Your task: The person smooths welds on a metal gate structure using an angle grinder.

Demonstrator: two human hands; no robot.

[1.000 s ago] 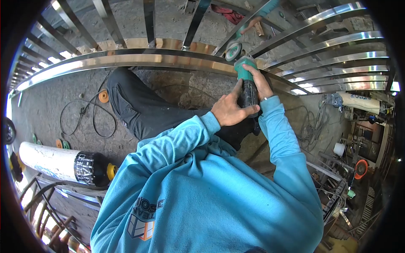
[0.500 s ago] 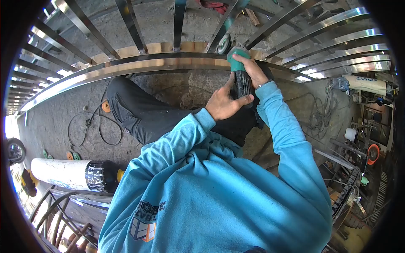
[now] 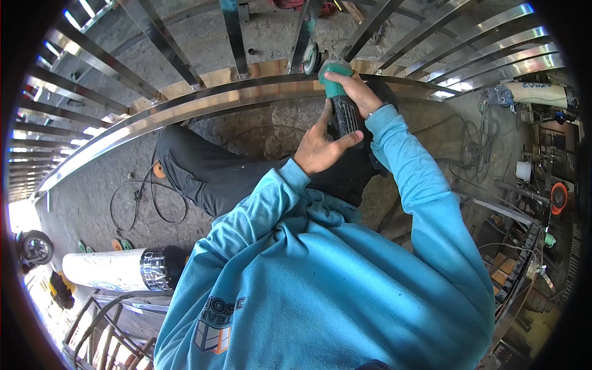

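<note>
Grinder (image 3: 335, 89) sits at the metal railing (image 3: 246, 95), left hand (image 3: 317, 150) fingers wrapped around its body, right hand (image 3: 359, 94) fingers around its head. Wheel (image 3: 310, 58) stands by an upright bar (image 3: 305, 31); contact cannot be confirmed. Firm two-handed grip and light, even pressure advised.

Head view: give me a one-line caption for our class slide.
Left hand and right hand hold an angle grinder at a barred metal frame.

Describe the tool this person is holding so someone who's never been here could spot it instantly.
Start at the shiny barred metal frame curving across the top, then follow the blue sleeves up towards it. Held at their ends is the power tool, with a black body and green head. Unlike the straight bars nearby, it carries a round disc.
</note>
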